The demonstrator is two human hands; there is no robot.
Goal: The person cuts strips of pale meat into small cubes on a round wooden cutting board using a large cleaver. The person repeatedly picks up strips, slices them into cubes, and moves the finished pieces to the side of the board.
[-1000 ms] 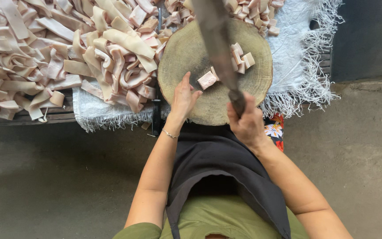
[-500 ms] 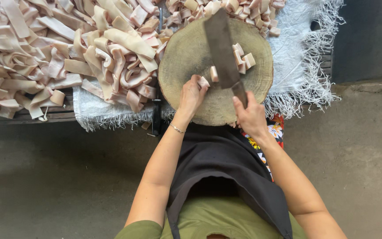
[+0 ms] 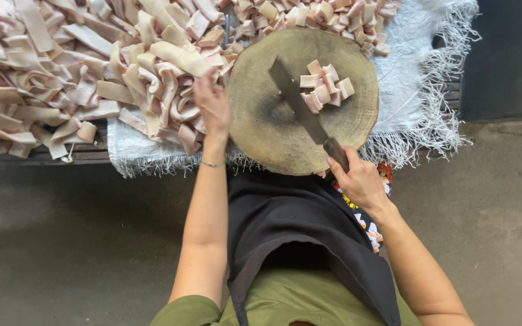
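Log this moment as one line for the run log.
left hand on pile of long strips | right hand holds cleaver flat on round block | cut pieces beside blade

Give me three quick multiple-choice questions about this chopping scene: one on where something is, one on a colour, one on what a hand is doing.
1. Where do the small cut pieces lie?
A. on the round wooden block
B. on the floor
C. in a bowl

2. What colour is the apron?
A. white
B. black
C. red

3. What is the left hand doing?
A. gripping the cleaver
B. hanging at the person's side
C. reaching into the pile of long strips

Answers:
1. A, the pieces sit on the upper right part of the block, beside the cleaver blade.
2. B, the apron is black over a green garment.
3. C, its fingers rest on the strips, while the right hand grips the cleaver's handle.
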